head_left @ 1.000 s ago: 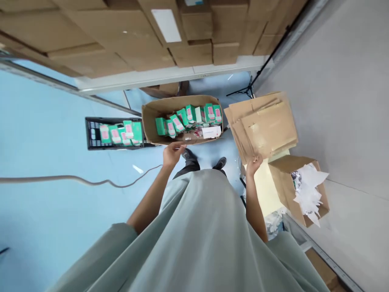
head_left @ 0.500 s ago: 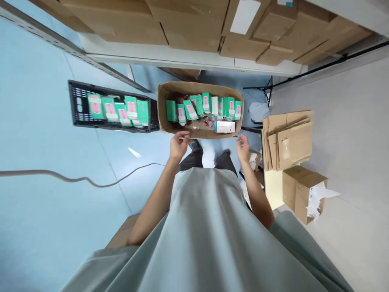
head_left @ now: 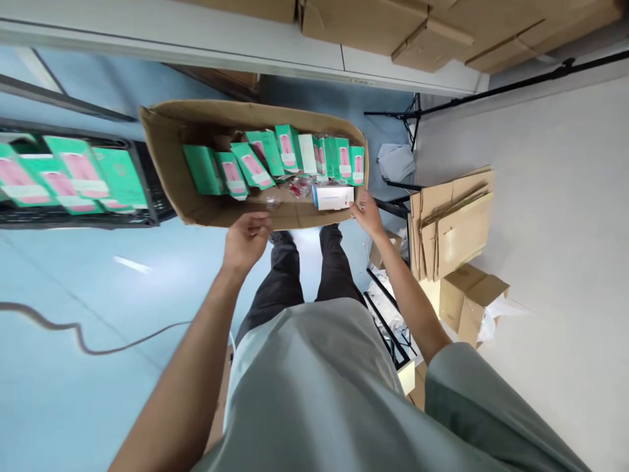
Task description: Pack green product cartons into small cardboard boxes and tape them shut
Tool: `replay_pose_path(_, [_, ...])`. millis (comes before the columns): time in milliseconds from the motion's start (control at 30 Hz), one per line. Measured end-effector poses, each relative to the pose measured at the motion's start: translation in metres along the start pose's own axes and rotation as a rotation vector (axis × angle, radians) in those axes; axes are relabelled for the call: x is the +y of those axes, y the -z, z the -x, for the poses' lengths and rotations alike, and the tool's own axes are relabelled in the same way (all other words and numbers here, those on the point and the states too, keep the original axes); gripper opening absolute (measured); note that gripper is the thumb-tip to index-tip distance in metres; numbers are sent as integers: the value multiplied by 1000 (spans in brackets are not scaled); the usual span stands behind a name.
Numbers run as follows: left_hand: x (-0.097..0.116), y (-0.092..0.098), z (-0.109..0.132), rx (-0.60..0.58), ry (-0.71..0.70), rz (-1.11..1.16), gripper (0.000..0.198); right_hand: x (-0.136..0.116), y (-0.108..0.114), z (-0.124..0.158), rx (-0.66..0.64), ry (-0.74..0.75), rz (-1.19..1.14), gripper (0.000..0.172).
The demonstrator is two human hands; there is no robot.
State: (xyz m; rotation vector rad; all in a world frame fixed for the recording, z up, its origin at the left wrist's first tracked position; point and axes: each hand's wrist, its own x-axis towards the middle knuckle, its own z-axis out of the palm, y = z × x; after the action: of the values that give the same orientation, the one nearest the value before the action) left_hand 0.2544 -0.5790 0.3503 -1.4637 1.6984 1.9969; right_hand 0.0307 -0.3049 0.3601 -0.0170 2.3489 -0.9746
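Observation:
A long open cardboard box (head_left: 206,208) lies in front of me with a row of green-and-pink cartons (head_left: 252,165) inside. A small white box (head_left: 335,196) and some clear and red plastic wrapping (head_left: 299,187) lie along its near side. My left hand (head_left: 247,241) has its fingers curled closed at the near rim, left of the middle. At the near right corner is my right hand (head_left: 366,213), thumb and fingers closed around the rim close to the white box. The fingertips of both hands are partly hidden.
On the left stands a black plastic crate (head_left: 153,190) with more green cartons (head_left: 81,172). A shelf (head_left: 171,49) bearing brown boxes (head_left: 363,23) runs across the back. Flattened cardboard (head_left: 457,226) and a black metal frame (head_left: 388,288) are on the right. A cable (head_left: 118,347) crosses the floor.
The view has come closer and turned, so the cardboard box looks larger and farther left. My right hand has come up around the box's right corner; my left stays at the near rim.

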Motion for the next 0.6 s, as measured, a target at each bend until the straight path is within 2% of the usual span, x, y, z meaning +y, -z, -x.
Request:
replay_pose_path(133, [-16, -55, -19, -32, 115, 81, 24, 25, 5, -73, -83, 70, 183, 78])
replay_pose_path(267, [-32, -131, -45, -97, 349, 325, 25, 42, -2, -151, -202, 107, 473, 81])
replay_pose_path(433, [-48, -223, -101, -98, 708, 844, 11, 53, -34, -246, -306, 158, 730, 81])
replay_pose_path(500, [-54, -252, -127, -72, 781, 969, 13, 55, -52, -280, -339, 188, 785, 75])
replay_pose_path(600, [-61, -284, -164, -44, 826, 1080, 23, 59, -77, -323, -351, 205, 878, 68])
